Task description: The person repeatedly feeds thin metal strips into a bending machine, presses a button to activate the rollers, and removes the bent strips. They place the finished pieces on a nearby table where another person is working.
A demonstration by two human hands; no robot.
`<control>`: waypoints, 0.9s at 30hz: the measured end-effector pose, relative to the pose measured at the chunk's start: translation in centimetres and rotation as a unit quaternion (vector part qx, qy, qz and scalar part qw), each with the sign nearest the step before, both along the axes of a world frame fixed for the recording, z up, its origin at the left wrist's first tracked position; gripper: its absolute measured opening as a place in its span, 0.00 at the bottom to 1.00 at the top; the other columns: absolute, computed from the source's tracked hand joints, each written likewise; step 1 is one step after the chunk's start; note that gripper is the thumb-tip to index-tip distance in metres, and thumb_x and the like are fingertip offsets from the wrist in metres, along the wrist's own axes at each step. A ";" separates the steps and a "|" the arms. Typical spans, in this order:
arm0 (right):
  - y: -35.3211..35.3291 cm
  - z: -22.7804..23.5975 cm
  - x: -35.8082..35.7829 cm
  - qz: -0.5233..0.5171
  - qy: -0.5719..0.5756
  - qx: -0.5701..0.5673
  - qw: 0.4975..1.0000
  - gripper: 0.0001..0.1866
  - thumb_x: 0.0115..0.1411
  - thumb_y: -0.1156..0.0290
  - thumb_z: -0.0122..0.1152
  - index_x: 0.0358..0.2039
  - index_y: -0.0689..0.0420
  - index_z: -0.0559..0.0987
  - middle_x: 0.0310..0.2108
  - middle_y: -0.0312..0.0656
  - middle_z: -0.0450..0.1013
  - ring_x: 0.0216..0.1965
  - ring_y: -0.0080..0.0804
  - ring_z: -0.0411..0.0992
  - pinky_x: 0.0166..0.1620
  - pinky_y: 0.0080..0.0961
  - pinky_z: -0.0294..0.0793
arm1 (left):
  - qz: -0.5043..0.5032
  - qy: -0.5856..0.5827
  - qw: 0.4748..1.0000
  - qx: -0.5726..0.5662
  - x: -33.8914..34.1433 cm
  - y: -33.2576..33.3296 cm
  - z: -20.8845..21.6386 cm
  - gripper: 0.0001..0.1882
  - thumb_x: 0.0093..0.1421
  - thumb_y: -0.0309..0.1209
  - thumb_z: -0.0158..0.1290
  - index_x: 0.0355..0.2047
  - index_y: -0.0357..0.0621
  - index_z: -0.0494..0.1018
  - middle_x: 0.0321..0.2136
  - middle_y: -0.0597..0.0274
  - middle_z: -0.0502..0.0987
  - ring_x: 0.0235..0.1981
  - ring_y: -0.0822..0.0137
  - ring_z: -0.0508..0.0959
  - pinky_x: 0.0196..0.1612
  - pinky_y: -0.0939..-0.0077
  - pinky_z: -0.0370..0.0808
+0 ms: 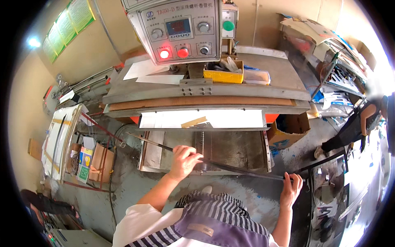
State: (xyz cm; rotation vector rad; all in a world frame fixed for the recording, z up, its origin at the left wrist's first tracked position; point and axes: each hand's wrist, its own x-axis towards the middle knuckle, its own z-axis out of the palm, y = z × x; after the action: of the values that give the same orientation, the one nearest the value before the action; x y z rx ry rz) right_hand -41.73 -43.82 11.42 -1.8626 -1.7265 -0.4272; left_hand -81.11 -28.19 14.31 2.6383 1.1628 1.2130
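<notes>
A long, slim dark rod (236,167) lies across the front of me, tapering to a thin, paler tip on the left. My left hand (185,161) is closed around it left of the middle, thumb and fingers pinched together. Near the thick right end, my right hand (291,187) grips the rod with bent fingers. Both hands hold it in front of the open lower bed (242,148) of a grey machine, with the right end closer to me than the tip.
A control box (189,37) with knobs and lit red lamps hangs above the machine's top plate (263,61). A yellow box (223,76) of gloves or cloths sits there. Cardboard box (290,129) stands right; a rack (61,144) left. Another person (354,125) stands at far right.
</notes>
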 end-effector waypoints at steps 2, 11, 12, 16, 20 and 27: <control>2.7 0.6 -2.7 0.020 -0.016 0.009 1.000 0.22 0.43 0.80 0.66 0.42 0.56 0.80 0.38 0.38 0.70 0.45 0.42 0.69 0.49 0.39 0.68 | 0.016 0.000 1.000 0.004 -3.2 1.5 -0.3 0.15 0.39 0.30 0.66 0.32 0.52 0.81 0.28 0.70 0.71 0.34 0.63 0.70 0.44 0.64 0.61; 9.5 1.0 -9.3 0.061 0.005 0.000 0.998 0.23 0.39 0.80 0.68 0.41 0.53 0.81 0.36 0.38 0.70 0.43 0.41 0.69 0.46 0.38 0.69 | 0.107 0.026 0.993 0.033 -10.6 5.0 -1.6 0.24 0.38 0.32 0.68 0.41 0.53 0.81 0.31 0.69 0.71 0.35 0.65 0.73 0.45 0.64 0.61; 10.1 0.8 -9.4 0.067 0.007 -0.002 0.998 0.23 0.39 0.79 0.68 0.41 0.52 0.81 0.36 0.38 0.70 0.43 0.41 0.69 0.47 0.38 0.69 | 0.119 0.032 0.992 0.037 -10.9 5.2 -1.7 0.20 0.39 0.32 0.68 0.37 0.51 0.81 0.31 0.69 0.72 0.35 0.65 0.73 0.45 0.65 0.61; 12.6 0.7 -9.9 0.091 0.010 -0.012 0.996 0.22 0.43 0.78 0.64 0.43 0.51 0.81 0.38 0.37 0.70 0.45 0.40 0.69 0.49 0.38 0.68 | 0.133 0.021 0.991 0.011 -11.7 5.2 -1.8 0.13 0.39 0.32 0.68 0.27 0.50 0.78 0.29 0.69 0.74 0.34 0.66 0.74 0.46 0.67 0.61; 14.3 0.5 -9.7 0.112 0.004 -0.015 0.994 0.21 0.47 0.76 0.63 0.44 0.50 0.81 0.38 0.36 0.70 0.45 0.39 0.69 0.48 0.37 0.68 | 0.147 -0.004 0.989 0.001 -11.7 5.5 -2.4 0.14 0.36 0.30 0.68 0.25 0.48 0.78 0.28 0.67 0.73 0.36 0.63 0.73 0.47 0.67 0.60; 16.4 -0.5 -8.2 0.141 0.023 -0.046 0.989 0.17 0.48 0.74 0.63 0.42 0.52 0.80 0.36 0.36 0.70 0.44 0.38 0.69 0.49 0.37 0.68 | 0.162 0.023 0.986 -0.041 -11.3 6.2 -4.1 0.14 0.37 0.30 0.69 0.26 0.50 0.78 0.28 0.71 0.72 0.35 0.67 0.73 0.47 0.66 0.59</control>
State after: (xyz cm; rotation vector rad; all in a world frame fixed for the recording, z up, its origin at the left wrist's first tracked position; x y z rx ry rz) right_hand -49.91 -27.41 10.96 -1.6417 -1.9689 -0.1938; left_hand -92.41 -22.02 10.20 2.4965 1.6629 1.1177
